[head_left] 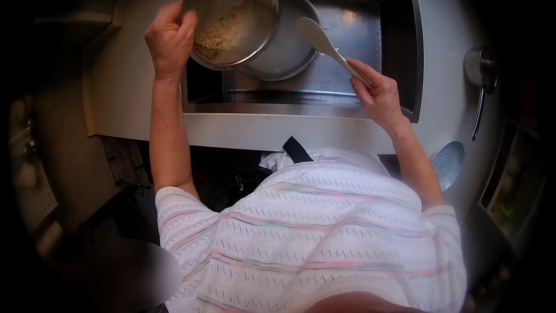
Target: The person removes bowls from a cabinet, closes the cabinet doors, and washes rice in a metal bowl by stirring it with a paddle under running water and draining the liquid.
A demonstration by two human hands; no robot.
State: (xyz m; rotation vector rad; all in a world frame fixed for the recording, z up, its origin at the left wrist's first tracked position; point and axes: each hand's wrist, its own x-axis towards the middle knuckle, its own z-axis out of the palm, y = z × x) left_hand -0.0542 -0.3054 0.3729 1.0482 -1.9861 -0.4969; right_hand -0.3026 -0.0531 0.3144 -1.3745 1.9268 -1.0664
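My left hand (171,39) is closed on the left rim of a round metal bowl (263,15), raised over the sink. Pale wet grains that look like rice (219,30) lie inside, mostly toward its lower left. Partly hidden beneath it, a wider round vessel (284,58) holds cloudy whitish liquid. My right hand (377,92) grips the handle of a white rice paddle (317,36). The paddle's blade points up and left, above the right edge of the lower vessel, and looks apart from the grains.
The dark metal sink (353,84) is set into a pale countertop (278,126). Farther right stand a small metal pan (477,68) with a dark handle and a light blue dish (449,165) near my right forearm. Dim shelving (121,162) is at the lower left.
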